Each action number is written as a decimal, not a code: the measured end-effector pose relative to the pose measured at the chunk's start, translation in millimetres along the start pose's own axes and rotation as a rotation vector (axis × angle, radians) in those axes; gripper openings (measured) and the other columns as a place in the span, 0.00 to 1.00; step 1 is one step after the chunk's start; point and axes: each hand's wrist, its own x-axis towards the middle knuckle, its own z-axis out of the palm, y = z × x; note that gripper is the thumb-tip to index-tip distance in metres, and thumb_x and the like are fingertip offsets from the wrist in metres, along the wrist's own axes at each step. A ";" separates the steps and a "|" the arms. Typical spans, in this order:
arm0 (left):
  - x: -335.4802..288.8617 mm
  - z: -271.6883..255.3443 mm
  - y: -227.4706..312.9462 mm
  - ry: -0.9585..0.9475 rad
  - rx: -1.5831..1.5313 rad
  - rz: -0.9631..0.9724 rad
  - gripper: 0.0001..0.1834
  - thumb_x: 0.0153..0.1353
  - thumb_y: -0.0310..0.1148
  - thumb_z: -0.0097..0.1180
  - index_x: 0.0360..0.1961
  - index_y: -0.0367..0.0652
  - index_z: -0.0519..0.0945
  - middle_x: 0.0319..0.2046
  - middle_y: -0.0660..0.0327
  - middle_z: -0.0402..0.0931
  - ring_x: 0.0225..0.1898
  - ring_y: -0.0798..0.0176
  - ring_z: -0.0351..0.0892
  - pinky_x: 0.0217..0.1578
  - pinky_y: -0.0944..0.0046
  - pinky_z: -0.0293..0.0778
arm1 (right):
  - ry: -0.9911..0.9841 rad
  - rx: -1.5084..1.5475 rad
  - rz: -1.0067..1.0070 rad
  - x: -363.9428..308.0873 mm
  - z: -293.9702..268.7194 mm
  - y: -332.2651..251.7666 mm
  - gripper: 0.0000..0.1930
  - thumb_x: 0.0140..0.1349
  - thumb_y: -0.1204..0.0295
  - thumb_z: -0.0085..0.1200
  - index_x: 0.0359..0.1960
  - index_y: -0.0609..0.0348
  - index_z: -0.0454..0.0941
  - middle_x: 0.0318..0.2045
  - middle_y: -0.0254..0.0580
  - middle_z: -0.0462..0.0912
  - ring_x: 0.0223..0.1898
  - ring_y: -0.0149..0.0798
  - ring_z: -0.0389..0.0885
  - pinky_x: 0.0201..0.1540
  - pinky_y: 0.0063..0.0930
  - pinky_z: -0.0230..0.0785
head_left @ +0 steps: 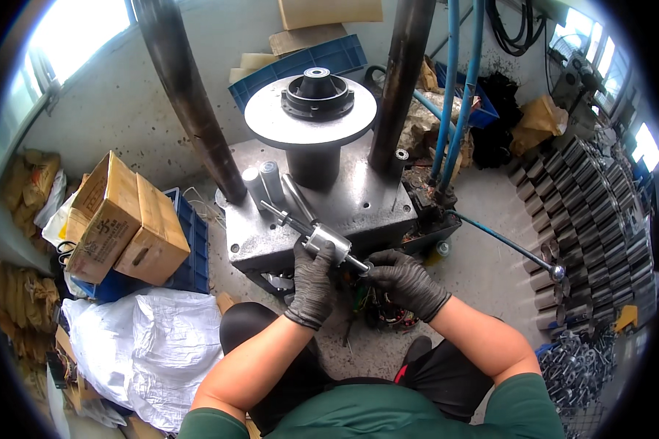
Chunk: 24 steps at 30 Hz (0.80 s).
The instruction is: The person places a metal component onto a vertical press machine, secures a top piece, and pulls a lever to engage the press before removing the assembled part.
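Note:
A shiny metal rotor (329,244) on a long shaft is held slantwise over the front edge of the press table (260,241). My left hand (313,282) in a dark grey glove is closed around the rotor's thick cylindrical body. At the lower right end of the shaft, my gloved right hand (404,282) pinches the tip with its fingers. Behind the rotor, two short metal cylinders (272,179) stand on the table, with a metal rod or tube (300,199) leaning or lying beside them; which, I cannot tell.
A round steel plate (267,117) carries a black flanged ring (318,102) between two dark columns (190,95). At left are cardboard boxes (150,230) in a blue crate and a white sack (168,344). A ball-ended lever (556,273) and stacked metal cylinders (586,212) are at right.

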 end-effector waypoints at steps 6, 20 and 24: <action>-2.1 2.0 -3.0 -0.024 -0.041 0.012 0.23 0.71 0.37 0.62 0.59 0.45 0.64 0.49 0.54 0.77 0.48 0.54 0.81 0.50 0.51 0.83 | 0.016 -0.155 -0.032 -11.7 3.2 -14.1 0.29 0.56 0.72 0.71 0.60 0.68 0.77 0.49 0.44 0.83 0.49 0.35 0.81 0.55 0.29 0.75; -3.6 2.0 -7.6 -0.063 0.057 -0.122 0.27 0.70 0.44 0.63 0.60 0.45 0.65 0.49 0.56 0.77 0.48 0.58 0.82 0.47 0.53 0.85 | 0.131 -0.842 -0.626 -25.6 3.4 -4.8 0.27 0.52 0.74 0.70 0.56 0.60 0.79 0.44 0.42 0.82 0.47 0.35 0.81 0.53 0.32 0.77; -8.8 9.0 -5.7 -0.064 0.020 -0.178 0.27 0.70 0.45 0.63 0.60 0.44 0.65 0.49 0.54 0.78 0.48 0.57 0.83 0.46 0.55 0.85 | 0.128 -0.824 -0.611 -32.1 2.4 -3.3 0.27 0.52 0.74 0.68 0.57 0.60 0.79 0.46 0.43 0.82 0.48 0.35 0.82 0.53 0.32 0.77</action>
